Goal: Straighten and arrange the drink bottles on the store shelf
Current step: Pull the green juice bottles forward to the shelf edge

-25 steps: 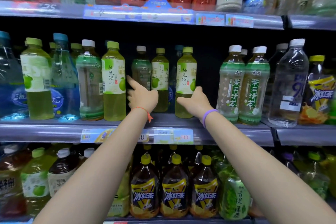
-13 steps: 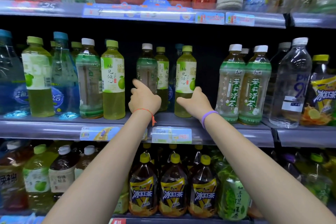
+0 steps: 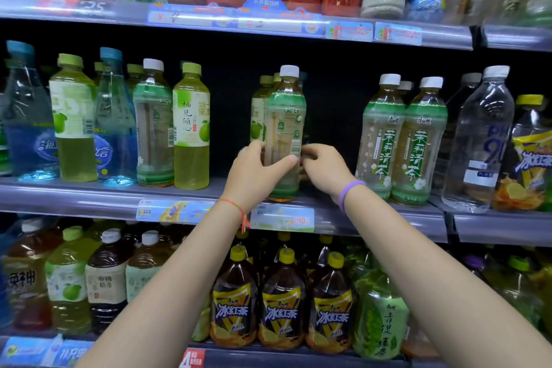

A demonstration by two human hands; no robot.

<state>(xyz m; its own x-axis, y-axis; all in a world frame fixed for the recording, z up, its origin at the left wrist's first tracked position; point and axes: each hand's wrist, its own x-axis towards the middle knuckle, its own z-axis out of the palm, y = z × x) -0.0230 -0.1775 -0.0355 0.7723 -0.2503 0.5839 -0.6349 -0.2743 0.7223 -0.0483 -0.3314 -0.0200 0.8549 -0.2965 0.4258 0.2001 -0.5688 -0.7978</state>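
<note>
In the middle of the frame, the left hand [image 3: 257,172] wraps around a clear plastic tea bottle [image 3: 285,128] with a white cap and a green label. The thumb lies across its smooth front. The right hand [image 3: 324,167] curls its fingers on the bottle's right side. The bottle stands upright at the front edge of the grey middle shelf [image 3: 89,197]. Round yellow-green bottles [image 3: 191,128] stand to its left.

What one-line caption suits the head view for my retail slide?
Both hands, left hand and right hand, grip a white-capped tea bottle at the middle shelf front.
</note>
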